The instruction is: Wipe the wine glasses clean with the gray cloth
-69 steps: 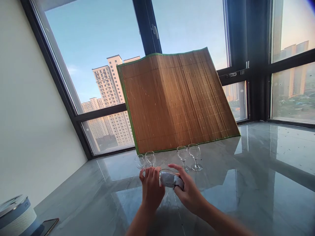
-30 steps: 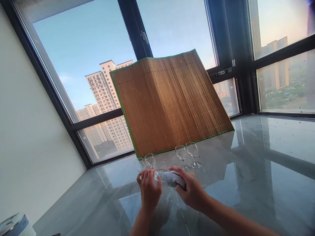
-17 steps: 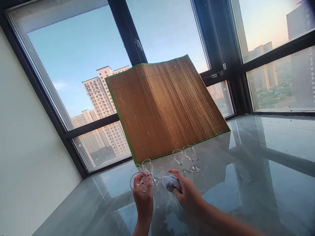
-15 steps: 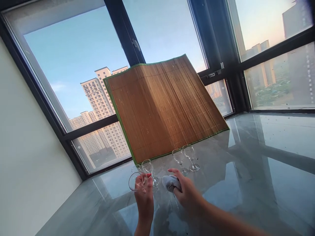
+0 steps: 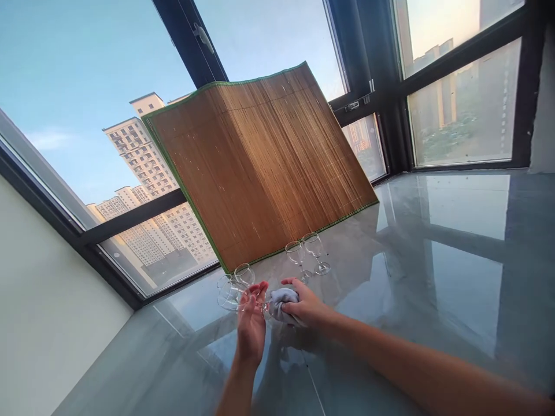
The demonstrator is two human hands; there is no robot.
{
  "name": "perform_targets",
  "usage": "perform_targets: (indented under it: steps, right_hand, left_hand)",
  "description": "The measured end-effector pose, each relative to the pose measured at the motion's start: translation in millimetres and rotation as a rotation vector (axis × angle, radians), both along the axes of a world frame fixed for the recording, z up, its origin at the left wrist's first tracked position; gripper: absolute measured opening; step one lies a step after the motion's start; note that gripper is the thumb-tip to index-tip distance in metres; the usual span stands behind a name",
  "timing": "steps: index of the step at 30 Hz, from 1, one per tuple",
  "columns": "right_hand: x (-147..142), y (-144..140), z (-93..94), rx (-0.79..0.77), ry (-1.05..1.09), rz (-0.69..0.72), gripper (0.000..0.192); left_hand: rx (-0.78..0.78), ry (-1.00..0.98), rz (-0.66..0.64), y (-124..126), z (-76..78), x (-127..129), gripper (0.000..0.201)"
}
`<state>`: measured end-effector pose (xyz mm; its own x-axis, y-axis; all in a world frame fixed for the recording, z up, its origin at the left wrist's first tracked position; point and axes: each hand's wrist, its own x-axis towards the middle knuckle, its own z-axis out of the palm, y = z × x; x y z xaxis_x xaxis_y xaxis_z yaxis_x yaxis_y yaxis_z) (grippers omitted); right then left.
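My left hand [image 5: 252, 318] is closed round the stem of a wine glass [image 5: 226, 297], which lies tilted on its side with its bowl to the left and its foot to the right. In my right hand [image 5: 306, 305] is a bunched grey cloth [image 5: 285, 301], pressed at the foot of that glass. The cloth and fingers partly hide the foot. Just behind my left hand stands another wine glass [image 5: 244, 274], partly covered; the rim of one more shows faintly beside it. Farther right, a pair of wine glasses, one nearer [image 5: 294, 252] and one behind it [image 5: 313, 245], stand upright.
A brown bamboo mat [image 5: 264, 167] with green edging leans against the dark window frame [image 5: 191, 40] behind the glasses. The glossy grey stone surface [image 5: 368, 358] reflects the windows. A pale wall [image 5: 43, 300] rises at the left.
My right hand has brought the cloth left to the held glass's foot. My left hand has turned, tipping the glass further sideways. The whole view has shifted right and down.
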<state>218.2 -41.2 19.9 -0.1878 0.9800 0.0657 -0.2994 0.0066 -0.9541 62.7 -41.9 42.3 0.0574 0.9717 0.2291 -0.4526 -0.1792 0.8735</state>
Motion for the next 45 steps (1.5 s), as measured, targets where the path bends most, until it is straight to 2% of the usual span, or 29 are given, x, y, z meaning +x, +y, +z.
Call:
perform_targets:
  steps: [3,6,12,16,21,24,26,28,30,32,36,42,45]
  right_hand:
    - [-1.2,5.0,-8.5,-0.044,-0.009,0.062,0.061]
    - [-1.6,8.3,-15.1,-0.073,-0.039,0.051,0.059]
    - [-1.4,2.5,-8.2,-0.107,-0.01,0.114,0.058]
    - [0.6,-1.1,-0.4,-0.119,-0.005,0.044,0.056]
    - [10.2,-4.8,14.0,-0.101,0.134,-0.037,0.052]
    - [15.7,-4.9,19.9,-0.088,0.171,-0.15,0.053]
    - [17.0,-4.5,20.7,-0.078,0.178,-0.173,0.055]
    - [16.3,-4.6,19.5,-0.069,0.174,-0.123,0.058]
    - [14.7,-5.6,17.9,-0.076,0.156,-0.046,0.062]
    - [13.7,-7.2,17.1,-0.092,0.135,0.036,0.065]
    - [15.5,-10.0,19.0,-0.093,0.091,0.155,0.068]
    - [17.7,-7.7,15.0,-0.112,0.109,0.204,0.072]
    - [15.4,-4.3,8.4,-0.145,0.128,0.205,0.069]
  left_hand:
    - [-0.022,-0.008,-0.026,0.3,-2.3,2.3,0.036]
    - [-0.027,-0.006,-0.012,-1.4,-5.2,6.7,0.032]
    - [-0.087,0.031,0.065,-5.3,-5.7,12.9,0.025]
    - [-0.084,0.08,0.065,-4.0,-6.7,11.2,0.025]
    - [-0.076,0.082,0.133,-1.3,-6.9,9.1,0.028]
    - [-0.07,0.174,0.185,1.8,-10.5,9.2,0.031]
    - [-0.057,0.247,0.195,3.2,-15.3,11.3,0.03]
    - [-0.048,0.223,0.106,2.7,-20.0,15.5,0.03]
    - [-0.08,0.111,-0.033,0.0,-22.3,20.7,0.039]
    - [-0.139,0.015,-0.106,-3.7,-21.7,24.6,0.046]
    - [-0.209,-0.039,-0.135,-8.3,-19.4,24.0,0.061]
    - [-0.155,-0.074,-0.31,-7.6,-29.4,16.9,0.075]
    - [-0.175,-0.07,-0.257,-9.3,-32.6,20.9,0.068]
